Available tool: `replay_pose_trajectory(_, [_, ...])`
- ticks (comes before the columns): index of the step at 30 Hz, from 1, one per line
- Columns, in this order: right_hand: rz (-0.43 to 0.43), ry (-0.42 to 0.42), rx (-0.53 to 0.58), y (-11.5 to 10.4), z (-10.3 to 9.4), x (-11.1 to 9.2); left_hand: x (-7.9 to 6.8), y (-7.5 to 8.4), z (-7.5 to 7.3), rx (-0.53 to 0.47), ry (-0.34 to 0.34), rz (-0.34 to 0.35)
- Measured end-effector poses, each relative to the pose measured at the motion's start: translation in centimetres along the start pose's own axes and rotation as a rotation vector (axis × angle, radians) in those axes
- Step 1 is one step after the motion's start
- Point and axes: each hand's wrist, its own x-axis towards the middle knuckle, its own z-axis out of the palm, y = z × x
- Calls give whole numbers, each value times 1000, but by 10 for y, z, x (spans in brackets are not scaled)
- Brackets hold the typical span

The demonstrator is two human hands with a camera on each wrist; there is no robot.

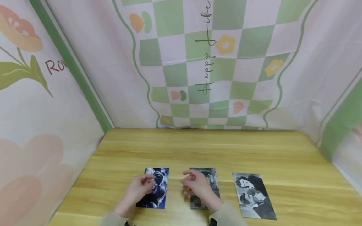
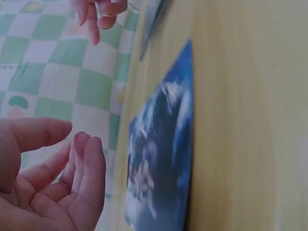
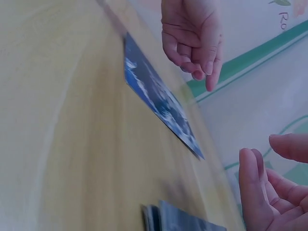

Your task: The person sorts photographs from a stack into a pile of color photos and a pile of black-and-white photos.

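Three picture cards lie in a row on the wooden table. The left one is a blue-toned photo card [image 1: 160, 193], and above it hovers my left hand [image 1: 137, 189], fingers loosely bent and holding nothing. In the left wrist view that hand [image 2: 62, 178] shows a gap between thumb and fingertips. Over the middle grey photo card [image 1: 212, 179] is my right hand [image 1: 199, 185], its fingers loosely curved around nothing. The right wrist view shows layered edges at this grey card [image 3: 185, 219], like a small stack. Farthest right lies a black-and-white photo card [image 1: 253, 197] with two people on it, untouched.
The light wood table [image 1: 198, 147] reaches back to a hanging cloth [image 1: 198, 72] with green and white checks. Flower-printed cloth [image 1: 36, 110] stands along the left side, and more cloth [image 1: 342, 125] hangs on the right.
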Motion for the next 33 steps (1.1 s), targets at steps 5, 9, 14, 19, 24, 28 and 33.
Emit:
replay_pose_trajectory(5, [-22, 10, 18, 0, -13, -3, 2, 7, 10, -44, -14, -7])
replay_pose_trajectory(9, [-31, 49, 15, 2, -22, -6, 2, 13, 18, -80, -36, -2])
replay_pose_trajectory(14, [-5, 120, 6, 7, -34, -7, 2, 20, 29, -112, -55, 15])
replay_pose_trajectory(19, [43, 194, -2, 13, -46, -10, 3, 23, 41, -132, -76, 37])
replay_pose_trajectory(24, [51, 223, -5, 17, -57, -15, 5, 24, 54, -110, -101, 53])
replay_pose_trajectory(28, [42, 193, -16, 18, -64, -19, 6, 23, 64, -135, -114, 63])
replay_pose_trajectory(33, [27, 175, -29, 19, -70, -23, 7, 22, 78, -190, -128, 74])
